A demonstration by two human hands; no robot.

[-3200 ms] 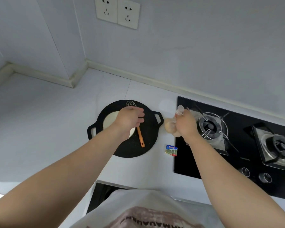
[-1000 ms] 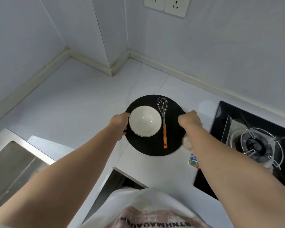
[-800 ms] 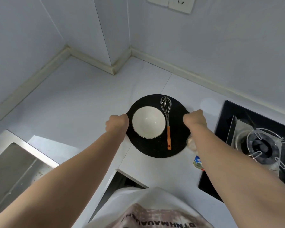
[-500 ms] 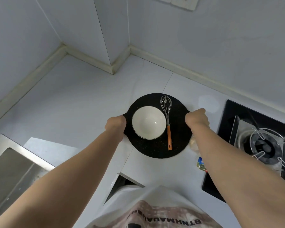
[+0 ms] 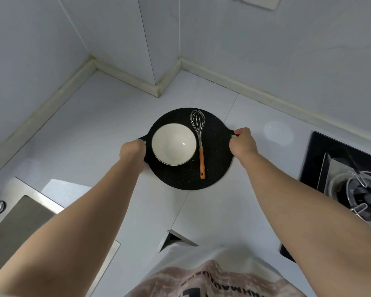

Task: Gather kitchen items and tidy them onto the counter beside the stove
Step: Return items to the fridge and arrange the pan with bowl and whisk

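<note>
Both hands curled round the side handles of the black pan (image 5: 214,159): left hand (image 5: 132,150), right hand (image 5: 242,142). Two-handed grip likely keeps it level so bowl (image 5: 174,146) and whisk (image 5: 199,142) stay put. Pan sits on worktop (image 5: 94,125), left of stove (image 5: 341,168).

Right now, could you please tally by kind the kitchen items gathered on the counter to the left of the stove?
Black pan: 1
White bowl: 1
Whisk: 1
Total: 3
</note>
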